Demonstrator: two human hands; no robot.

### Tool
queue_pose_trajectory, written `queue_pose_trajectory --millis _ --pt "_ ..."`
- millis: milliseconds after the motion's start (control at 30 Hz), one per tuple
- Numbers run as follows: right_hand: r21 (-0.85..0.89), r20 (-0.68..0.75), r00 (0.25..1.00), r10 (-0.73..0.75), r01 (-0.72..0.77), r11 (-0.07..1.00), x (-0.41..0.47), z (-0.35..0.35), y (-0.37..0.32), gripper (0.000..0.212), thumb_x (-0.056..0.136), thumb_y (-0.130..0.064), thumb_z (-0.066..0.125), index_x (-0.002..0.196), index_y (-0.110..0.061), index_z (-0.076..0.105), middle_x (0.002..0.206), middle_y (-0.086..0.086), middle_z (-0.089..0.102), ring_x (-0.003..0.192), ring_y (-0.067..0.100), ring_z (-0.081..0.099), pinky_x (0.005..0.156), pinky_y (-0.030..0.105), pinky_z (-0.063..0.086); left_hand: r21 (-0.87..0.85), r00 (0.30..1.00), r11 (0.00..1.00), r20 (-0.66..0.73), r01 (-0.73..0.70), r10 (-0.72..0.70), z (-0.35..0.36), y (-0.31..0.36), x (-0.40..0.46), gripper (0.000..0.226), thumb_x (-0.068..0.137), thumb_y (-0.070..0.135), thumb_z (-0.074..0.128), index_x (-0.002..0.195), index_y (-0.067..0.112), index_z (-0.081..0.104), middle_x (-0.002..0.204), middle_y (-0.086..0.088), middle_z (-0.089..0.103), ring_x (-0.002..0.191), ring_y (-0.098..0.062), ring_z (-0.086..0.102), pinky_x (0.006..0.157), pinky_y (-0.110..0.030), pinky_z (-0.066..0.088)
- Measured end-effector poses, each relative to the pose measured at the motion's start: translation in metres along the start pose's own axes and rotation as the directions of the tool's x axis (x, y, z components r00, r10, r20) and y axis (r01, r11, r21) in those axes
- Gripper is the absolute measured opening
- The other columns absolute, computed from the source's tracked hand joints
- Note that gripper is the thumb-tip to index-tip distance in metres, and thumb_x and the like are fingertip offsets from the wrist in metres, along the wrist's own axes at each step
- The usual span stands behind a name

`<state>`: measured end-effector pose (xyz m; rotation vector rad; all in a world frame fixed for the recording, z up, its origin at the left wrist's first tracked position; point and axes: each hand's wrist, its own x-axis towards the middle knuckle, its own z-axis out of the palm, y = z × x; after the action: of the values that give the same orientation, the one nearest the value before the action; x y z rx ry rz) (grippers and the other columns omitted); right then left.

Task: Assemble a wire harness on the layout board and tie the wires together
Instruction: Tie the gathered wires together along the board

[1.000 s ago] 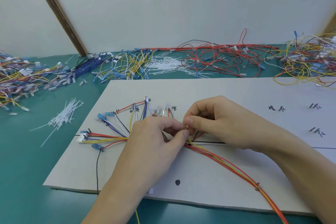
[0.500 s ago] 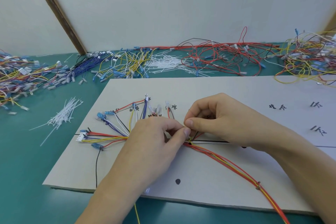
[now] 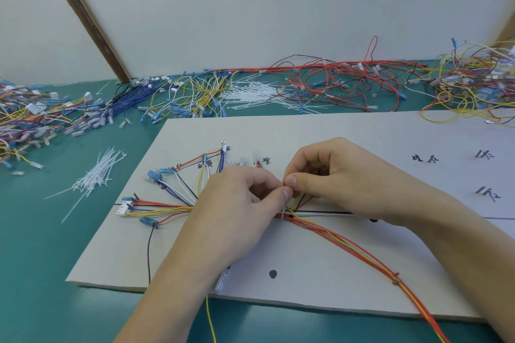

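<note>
Barely shifted, both hands, left hand (image 3: 234, 203) and right hand (image 3: 331, 175), pinch thin white cable tie (image 3: 283, 214) at their fingertips over smooth wire bundle (image 3: 334, 234).

Fanned wires (image 3: 167, 200) crowd board's (image 3: 348, 131) left

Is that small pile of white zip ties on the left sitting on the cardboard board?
No, the loose pile of white zip ties lies on the green table, apart from the left edge of the layout board.
</note>
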<state>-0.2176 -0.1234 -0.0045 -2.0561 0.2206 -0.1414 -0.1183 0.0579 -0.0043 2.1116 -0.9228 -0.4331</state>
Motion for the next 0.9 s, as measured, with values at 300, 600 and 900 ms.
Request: queue_pose_trajectory --millis 300,600,900 --pt "0.051 -0.013 1.0 0.019 -0.019 0.999 0.002 0.0 0.001 0.011 0.101 -0.016 0.064 0.093 -0.012 0.071 0.082 0.002 0.079 0.075 0.019 0.074 0.072 0.026 0.058 0.025 0.998 1.0 0.057 0.006 -0.008 0.0 -0.001 0.001 0.019 0.091 0.045 0.071 0.077 0.034 0.076 0.037 0.011 0.043 0.035 -0.007 0.036 0.036 -0.016 0.021" --pt "0.094 -0.057 0.998 -0.018 0.023 0.995 0.001 0.003 -0.002 0.011 0.101 -0.015 0.063 0.092 -0.012 0.069 0.082 0.004 0.078 0.068 0.016 0.067 0.074 0.039 0.059 0.005 0.993 1.0 0.119 -0.021 0.021 -0.006 -0.005 0.002 0.013 0.089 0.042 0.075 0.078 0.036 0.078 0.044 0.011 0.051 0.045 -0.008 0.044 0.05 -0.025 0.036" --pt "0.111 -0.043 0.998 -0.043 0.048 0.993 0.0 0.002 -0.003 0.009 0.1 -0.016 0.066 0.094 -0.013 0.071 0.08 0.003 0.078 0.068 0.014 0.066 0.069 0.026 0.056 0.002 0.989 0.998 0.13 -0.066 0.065 -0.01 -0.008 0.001 0.009 0.085 0.033 0.082 0.078 0.033 0.077 0.048 0.019 0.058 0.045 -0.006 0.056 0.048 -0.017 0.041"
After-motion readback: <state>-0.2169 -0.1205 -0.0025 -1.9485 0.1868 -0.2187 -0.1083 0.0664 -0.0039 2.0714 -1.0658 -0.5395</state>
